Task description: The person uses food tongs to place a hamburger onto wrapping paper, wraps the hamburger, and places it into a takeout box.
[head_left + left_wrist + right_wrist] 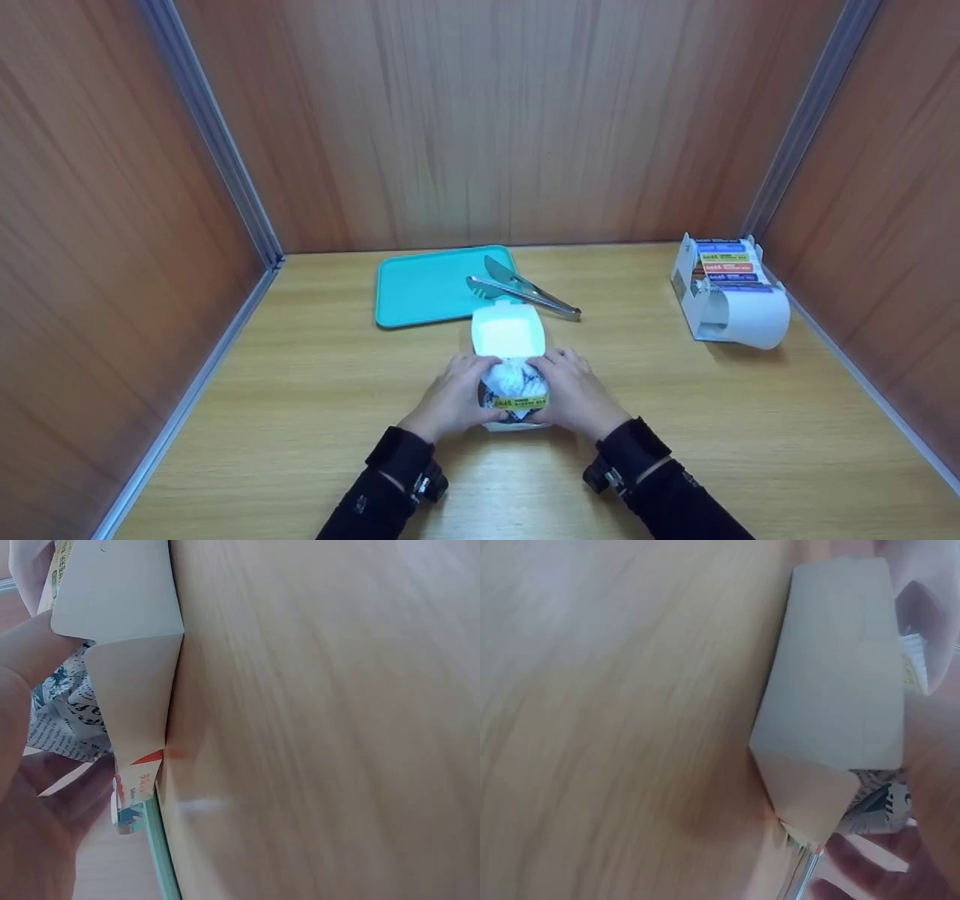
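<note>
A paper-wrapped bundle (517, 381) with printed wrapping and a yellow label across its front sits in an open white cardboard box (508, 330), whose lid stands up at the back. My left hand (454, 394) holds the bundle from the left, thumb near the label and fingers at the far side. From the right, my right hand (576, 394) grips it the same way. In the left wrist view, printed wrapping (67, 720) shows between thumb and fingers above the box wall (124, 596). The right wrist view shows the box's plain front wall (832, 667) on the table.
Behind the box lies a turquoise tray (427, 289), with metal tongs (544, 300) resting across its right edge. At the right stands a white holder (694, 311) with coloured labels and a curled white sheet (757, 319). Wooden panels (480, 120) enclose the table (300, 420).
</note>
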`<action>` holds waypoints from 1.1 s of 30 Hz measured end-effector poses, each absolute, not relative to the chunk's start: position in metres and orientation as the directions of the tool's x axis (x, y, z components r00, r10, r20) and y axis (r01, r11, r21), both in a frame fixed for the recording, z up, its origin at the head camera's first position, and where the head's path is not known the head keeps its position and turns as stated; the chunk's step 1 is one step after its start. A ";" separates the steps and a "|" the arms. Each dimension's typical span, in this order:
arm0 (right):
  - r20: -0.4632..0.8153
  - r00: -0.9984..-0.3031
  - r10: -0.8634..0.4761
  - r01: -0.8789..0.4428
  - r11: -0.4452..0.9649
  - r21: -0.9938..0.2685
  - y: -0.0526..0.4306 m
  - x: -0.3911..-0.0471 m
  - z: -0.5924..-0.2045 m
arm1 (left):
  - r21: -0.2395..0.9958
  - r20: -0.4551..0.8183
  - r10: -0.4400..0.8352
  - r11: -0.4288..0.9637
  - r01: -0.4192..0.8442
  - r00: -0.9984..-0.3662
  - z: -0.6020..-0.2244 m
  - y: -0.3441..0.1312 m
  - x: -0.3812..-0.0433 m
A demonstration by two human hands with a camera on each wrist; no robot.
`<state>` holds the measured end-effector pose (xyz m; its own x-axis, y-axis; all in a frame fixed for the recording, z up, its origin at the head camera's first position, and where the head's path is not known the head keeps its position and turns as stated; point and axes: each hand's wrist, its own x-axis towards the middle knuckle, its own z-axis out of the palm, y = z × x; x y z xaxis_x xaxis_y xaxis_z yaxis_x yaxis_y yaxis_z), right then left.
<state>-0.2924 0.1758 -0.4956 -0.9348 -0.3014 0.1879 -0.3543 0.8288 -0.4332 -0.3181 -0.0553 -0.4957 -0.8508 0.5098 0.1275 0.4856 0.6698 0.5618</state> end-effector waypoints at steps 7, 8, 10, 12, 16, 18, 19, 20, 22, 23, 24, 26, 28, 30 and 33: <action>0.207 -0.927 -0.312 -0.373 0.818 -0.437 0.175 -0.293 -0.500 | 0.507 0.137 0.530 0.689 0.519 -0.837 -0.495 -0.057 -0.321; 0.200 -0.930 -0.309 -0.367 0.812 -0.454 0.175 -0.293 -0.501 | 0.528 0.120 0.524 0.685 0.501 -0.843 -0.495 -0.057 -0.321; 0.181 -0.938 -0.295 -0.346 0.809 -0.475 0.175 -0.293 -0.501 | 0.558 0.094 0.521 0.678 0.479 -0.848 -0.498 -0.057 -0.320; 0.158 -0.947 -0.280 -0.321 0.817 -0.479 0.175 -0.294 -0.501 | 0.559 0.064 0.531 0.682 0.471 -0.845 -0.499 -0.056 -0.320; 0.074 -0.958 -0.277 -0.277 0.827 -0.490 0.175 -0.294 -0.498 | 0.496 0.001 0.570 0.713 0.495 -0.822 -0.504 -0.058 -0.320; 0.016 -0.954 -0.301 -0.264 0.808 -0.527 0.178 -0.293 -0.496 | 0.471 -0.025 0.582 0.724 0.504 -0.813 -0.506 -0.058 -0.320; -0.010 -0.951 -0.309 -0.253 0.796 -0.550 0.180 -0.293 -0.493 | 0.462 -0.026 0.585 0.726 0.509 -0.811 -0.506 -0.058 -0.320; -0.034 -0.948 -0.317 -0.241 0.783 -0.573 0.183 -0.292 -0.490 | 0.460 -0.023 0.586 0.726 0.512 -0.810 -0.505 -0.058 -0.320; -0.052 -0.943 -0.329 -0.231 0.757 -0.611 0.191 -0.292 -0.480 | 0.466 -0.002 0.587 0.717 0.519 -0.810 -0.501 -0.057 -0.320; -0.046 -0.944 -0.328 -0.230 0.750 -0.620 0.194 -0.292 -0.476 | 0.465 0.011 0.585 0.715 0.522 -0.811 -0.498 -0.057 -0.319; -0.035 -0.947 -0.318 -0.229 0.751 -0.619 0.197 -0.292 -0.472 | 0.461 0.022 0.581 0.716 0.523 -0.814 -0.496 -0.057 -0.318; 0.000 -0.953 -0.303 -0.243 0.764 -0.598 0.201 -0.290 -0.467 | 0.442 0.043 0.571 0.725 0.529 -0.820 -0.491 -0.058 -0.314; 0.038 -0.956 -0.289 -0.260 0.785 -0.562 0.203 -0.288 -0.466 | 0.377 0.074 0.576 0.740 0.558 -0.814 -0.487 -0.059 -0.309; 0.066 -0.958 -0.278 -0.271 0.810 -0.521 0.202 -0.286 -0.467 | 0.277 0.102 0.589 0.757 0.592 -0.802 -0.485 -0.060 -0.305; 0.110 -0.950 -0.291 -0.308 0.829 -0.466 0.199 -0.287 -0.466 | 0.148 0.131 0.620 0.759 0.634 -0.774 -0.480 -0.058 -0.304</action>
<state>-0.2867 0.1995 -0.4658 -0.9503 -0.2911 0.1102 -0.3081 0.8294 -0.4661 -0.3039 -0.0583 -0.4800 -0.7737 0.6199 0.1308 0.6335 0.7594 0.1483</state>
